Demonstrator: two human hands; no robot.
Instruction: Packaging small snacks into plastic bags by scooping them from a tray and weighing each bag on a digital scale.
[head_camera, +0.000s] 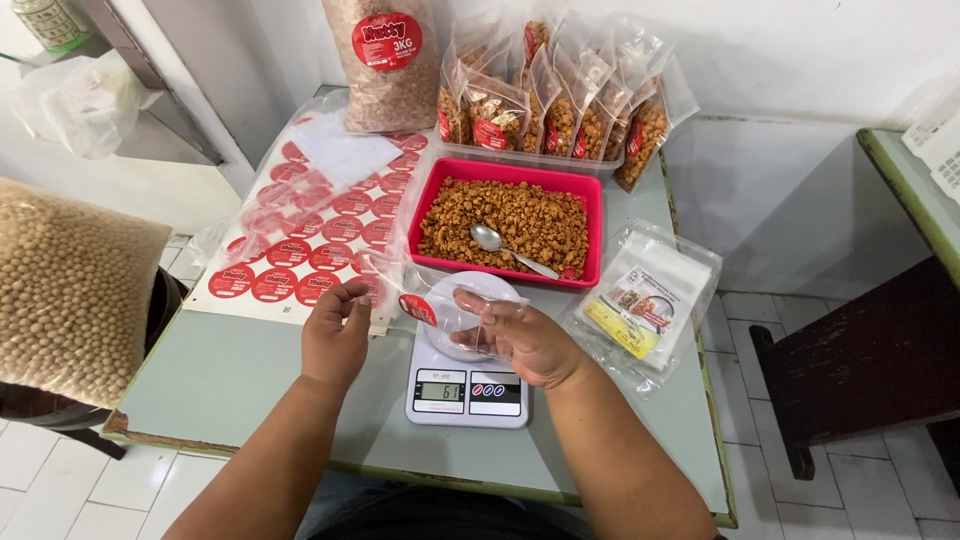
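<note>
Holding a clear plastic pouch (440, 305) with a round red sticker above the white kitchen scale (467, 385): left hand (335, 340) pinching its edge, right hand (520, 340) gripping its mouth. Lying leftward, sheets of round red stickers (310, 240). Sitting behind, a red tray (595, 235) of crumbly golden snack and a metal spoon (510, 248); standing beyond, filled glossy bags (560, 100).

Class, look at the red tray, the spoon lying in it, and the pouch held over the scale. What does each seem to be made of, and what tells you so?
Red tray: likely plastic, uniform colour with a smooth moulded rim. Spoon: apparently polished metal, silvery with a bright glint. Pouch, held by the left hand and right hand: thin clear plastic film, see-through and crinkled, carrying a red round sticker.
</note>
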